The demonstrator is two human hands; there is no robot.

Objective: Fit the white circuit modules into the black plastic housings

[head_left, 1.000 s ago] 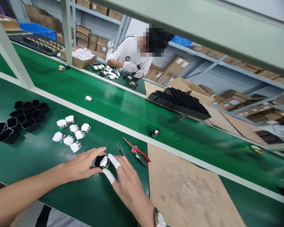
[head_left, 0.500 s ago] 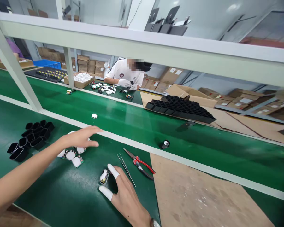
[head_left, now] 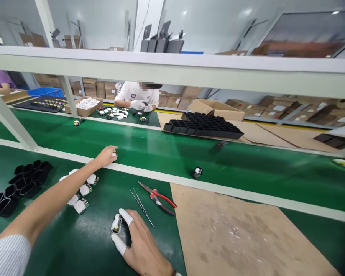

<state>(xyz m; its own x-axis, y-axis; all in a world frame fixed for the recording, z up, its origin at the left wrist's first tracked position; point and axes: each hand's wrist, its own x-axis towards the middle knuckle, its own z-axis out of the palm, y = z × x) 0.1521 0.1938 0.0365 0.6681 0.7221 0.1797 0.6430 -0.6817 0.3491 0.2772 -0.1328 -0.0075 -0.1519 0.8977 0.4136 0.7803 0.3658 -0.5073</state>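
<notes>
Left grip (head_left: pixel 106 155) pinches white piece (head_left: pixel 114 154) | right grip (head_left: pixel 142 240) holds filled case (head_left: pixel 116 224) | forearm (head_left: pixel 56 194) crosses boards (head_left: pixel 85 189) | tweezers (head_left: pixel 141 205) near

Pale, finely striped left sleeve (head_left: pixel 10 253); white finger cots (head_left: pixel 126 217) on right hand (head_left: pixel 142 242); sliver of wristband (head_left: pixel 177 273).

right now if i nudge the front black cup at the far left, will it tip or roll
The black cup looks thin-walled and hollow, so probably light and easy to shift. It stands upright, open end up, close to other cups, so a push may shove those too. Its oval outline suggests it wouldn't roll freely if tipped over.
</notes>
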